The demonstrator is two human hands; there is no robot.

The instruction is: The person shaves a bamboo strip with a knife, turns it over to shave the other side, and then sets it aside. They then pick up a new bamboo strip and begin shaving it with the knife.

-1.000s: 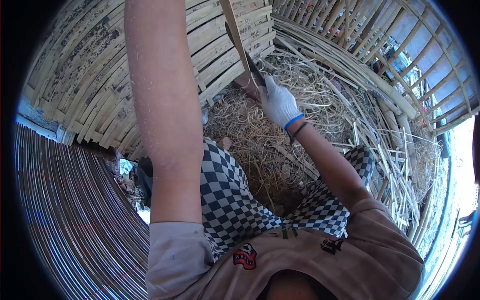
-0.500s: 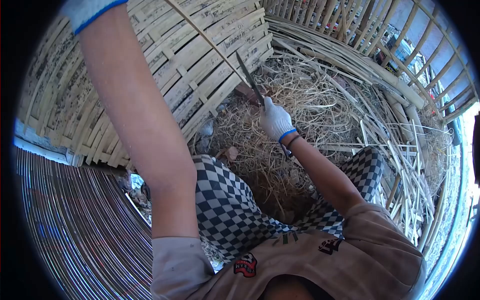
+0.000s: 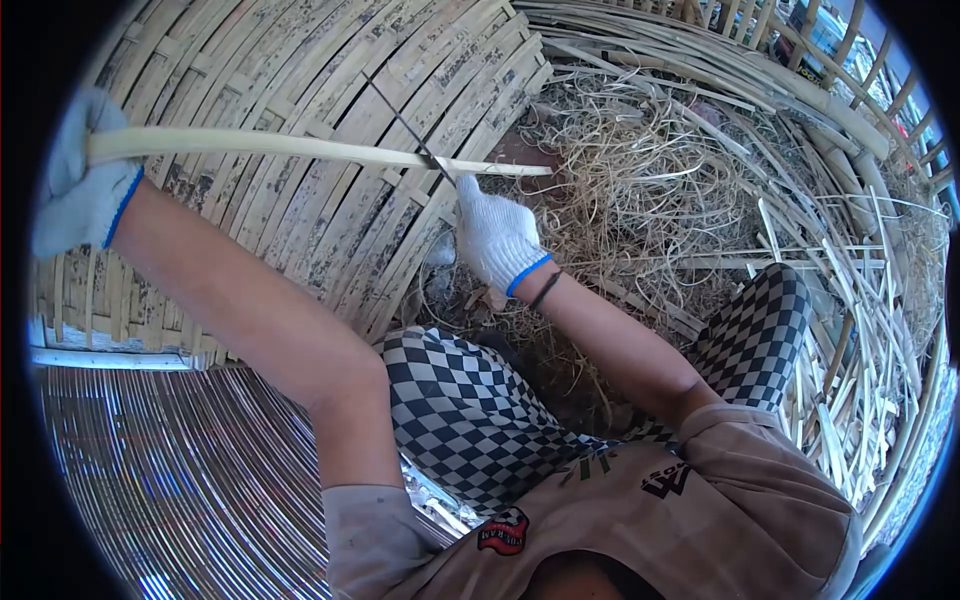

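Note:
My left hand (image 3: 85, 185), in a white knit glove with a blue cuff, is stretched out at the far left and closed round a pale bamboo strip (image 3: 260, 145). The strip runs nearly level across to the right, its free end over the floor litter. My right hand (image 3: 500, 235), gloved the same way, grips a long knife (image 3: 402, 122); the handle is hidden in the fist. The thin dark blade points up and left and crosses the strip near its right end. It appears to touch the strip there.
A woven bamboo panel (image 3: 270, 220) stands at the left and ahead. Curly shavings (image 3: 640, 170) cover the ground beyond my knees. Loose split strips (image 3: 840, 400) pile up at the right, with a slatted fence (image 3: 850, 50) at the upper right. Ribbed dark sheeting (image 3: 190, 470) lies lower left.
My left hand has swung down and left with the strip, which now lies nearly level. My right hand has moved left with the knife. The view has shifted slightly.

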